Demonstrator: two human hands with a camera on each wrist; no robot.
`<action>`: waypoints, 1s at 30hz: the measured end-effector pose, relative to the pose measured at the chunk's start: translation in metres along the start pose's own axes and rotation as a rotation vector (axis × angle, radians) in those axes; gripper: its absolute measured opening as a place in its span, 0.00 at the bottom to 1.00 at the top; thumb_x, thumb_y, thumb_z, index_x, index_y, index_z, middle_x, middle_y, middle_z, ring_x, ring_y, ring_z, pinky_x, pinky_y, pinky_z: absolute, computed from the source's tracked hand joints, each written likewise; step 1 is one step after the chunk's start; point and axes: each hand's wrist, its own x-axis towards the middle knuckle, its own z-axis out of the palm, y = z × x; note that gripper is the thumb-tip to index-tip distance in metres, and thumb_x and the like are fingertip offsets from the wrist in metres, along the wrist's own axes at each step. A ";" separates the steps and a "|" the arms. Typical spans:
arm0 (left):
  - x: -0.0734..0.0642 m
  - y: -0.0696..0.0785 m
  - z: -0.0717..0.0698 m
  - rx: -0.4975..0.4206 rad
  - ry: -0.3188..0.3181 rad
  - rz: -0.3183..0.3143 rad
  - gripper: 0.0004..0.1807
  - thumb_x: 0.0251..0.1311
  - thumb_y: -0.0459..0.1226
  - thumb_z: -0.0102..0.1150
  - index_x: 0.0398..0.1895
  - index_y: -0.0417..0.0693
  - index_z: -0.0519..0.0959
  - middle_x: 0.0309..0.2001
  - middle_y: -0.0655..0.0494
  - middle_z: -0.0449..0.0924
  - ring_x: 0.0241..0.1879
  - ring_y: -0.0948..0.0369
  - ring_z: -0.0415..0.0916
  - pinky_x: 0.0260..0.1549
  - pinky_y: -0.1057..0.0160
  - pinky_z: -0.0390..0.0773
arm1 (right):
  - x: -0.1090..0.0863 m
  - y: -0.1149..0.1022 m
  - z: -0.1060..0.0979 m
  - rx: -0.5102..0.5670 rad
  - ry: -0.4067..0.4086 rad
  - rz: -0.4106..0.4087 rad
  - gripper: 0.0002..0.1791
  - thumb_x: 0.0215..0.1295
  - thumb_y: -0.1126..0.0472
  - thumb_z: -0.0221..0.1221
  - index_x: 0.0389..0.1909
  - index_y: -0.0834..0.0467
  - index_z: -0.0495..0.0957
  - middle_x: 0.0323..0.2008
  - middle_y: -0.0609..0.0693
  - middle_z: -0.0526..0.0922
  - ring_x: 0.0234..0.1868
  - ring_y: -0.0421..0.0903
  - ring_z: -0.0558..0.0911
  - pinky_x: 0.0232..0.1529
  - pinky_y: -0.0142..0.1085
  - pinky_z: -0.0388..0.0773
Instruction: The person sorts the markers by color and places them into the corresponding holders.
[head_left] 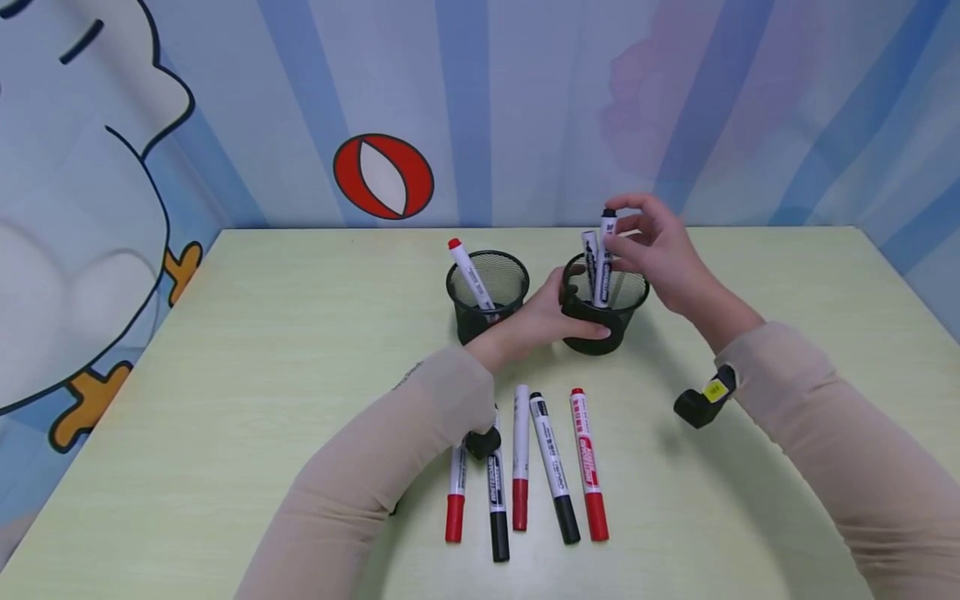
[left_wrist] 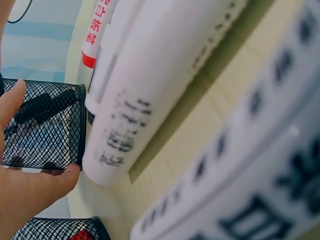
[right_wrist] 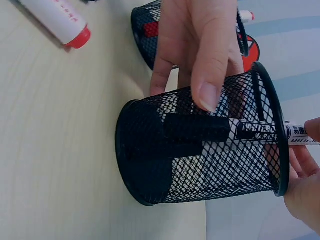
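The black-capped whiteboard marker (head_left: 604, 260) stands nearly upright inside the right-hand black mesh cup (head_left: 624, 321), cap end down, its upper barrel rising above the rim beside a second black-capped marker (head_left: 589, 250). It should be light and stiff, its smooth plastic barrel slightly slippery but hardly fragile; the stretch above the rim looks the best place to pinch. The cup is probably light too, its thin mesh springy, so it would tip easily unless steadied low on the wall.

The right hand (head_left: 663, 257) comes in from the right above the rim, thumb and fingers closed in a narrow pinch on the marker's upper barrel, index finger arched to its top end. The left hand (head_left: 546, 315) reaches across, thumb low in front, fingers curled round the cup's side. Whether the cup's base sits flat on the bench (head_left: 315, 333), I cannot tell.
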 end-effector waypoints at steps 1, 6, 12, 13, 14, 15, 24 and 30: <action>0.000 0.000 0.000 -0.001 -0.003 0.003 0.51 0.49 0.34 0.69 0.71 0.49 0.45 0.69 0.50 0.52 0.66 0.58 0.52 0.63 0.57 0.55 | -0.001 0.001 0.000 -0.025 -0.005 -0.012 0.20 0.66 0.67 0.53 0.57 0.54 0.66 0.42 0.53 0.69 0.42 0.46 0.75 0.37 0.32 0.79; 0.001 -0.001 0.000 0.008 -0.005 0.002 0.51 0.49 0.35 0.69 0.71 0.49 0.45 0.68 0.50 0.53 0.65 0.58 0.53 0.63 0.57 0.56 | -0.003 0.004 0.002 -0.131 -0.033 -0.063 0.20 0.66 0.67 0.54 0.58 0.55 0.65 0.43 0.55 0.69 0.43 0.47 0.76 0.38 0.33 0.79; 0.001 -0.002 -0.001 -0.019 -0.015 0.004 0.50 0.50 0.34 0.68 0.71 0.50 0.46 0.67 0.51 0.55 0.64 0.59 0.55 0.62 0.59 0.58 | -0.005 0.006 0.003 -0.259 -0.080 -0.095 0.21 0.64 0.66 0.55 0.58 0.59 0.66 0.47 0.57 0.71 0.45 0.48 0.74 0.40 0.33 0.78; 0.001 -0.002 -0.001 -0.024 -0.017 0.006 0.49 0.50 0.34 0.68 0.71 0.50 0.46 0.67 0.51 0.56 0.64 0.59 0.56 0.61 0.59 0.59 | -0.006 0.006 0.003 -0.275 -0.086 -0.098 0.21 0.64 0.66 0.55 0.58 0.59 0.67 0.47 0.57 0.71 0.45 0.48 0.74 0.40 0.33 0.77; 0.001 -0.002 -0.001 -0.026 -0.018 0.007 0.49 0.50 0.34 0.68 0.71 0.50 0.46 0.66 0.51 0.56 0.64 0.58 0.56 0.61 0.59 0.59 | -0.006 0.006 0.003 -0.292 -0.091 -0.100 0.21 0.64 0.66 0.55 0.58 0.59 0.67 0.47 0.56 0.72 0.45 0.48 0.75 0.40 0.33 0.77; 0.001 -0.002 -0.001 -0.024 -0.019 0.005 0.49 0.50 0.34 0.68 0.71 0.50 0.46 0.66 0.51 0.56 0.63 0.59 0.57 0.61 0.59 0.59 | -0.007 0.005 0.003 -0.306 -0.096 -0.100 0.21 0.64 0.66 0.56 0.58 0.59 0.67 0.47 0.56 0.72 0.45 0.48 0.74 0.40 0.33 0.77; 0.000 -0.004 0.000 0.027 0.000 0.005 0.51 0.50 0.35 0.69 0.71 0.50 0.44 0.68 0.53 0.54 0.64 0.60 0.55 0.62 0.59 0.58 | -0.006 0.006 0.003 -0.328 -0.102 -0.120 0.24 0.61 0.68 0.58 0.58 0.59 0.68 0.45 0.57 0.74 0.43 0.48 0.75 0.37 0.29 0.76; -0.001 -0.004 0.002 0.007 0.017 0.022 0.51 0.50 0.32 0.67 0.71 0.49 0.44 0.66 0.52 0.56 0.63 0.60 0.57 0.62 0.60 0.59 | -0.007 0.004 0.003 -0.331 -0.098 -0.113 0.24 0.61 0.69 0.58 0.58 0.58 0.68 0.45 0.58 0.74 0.44 0.49 0.75 0.36 0.29 0.76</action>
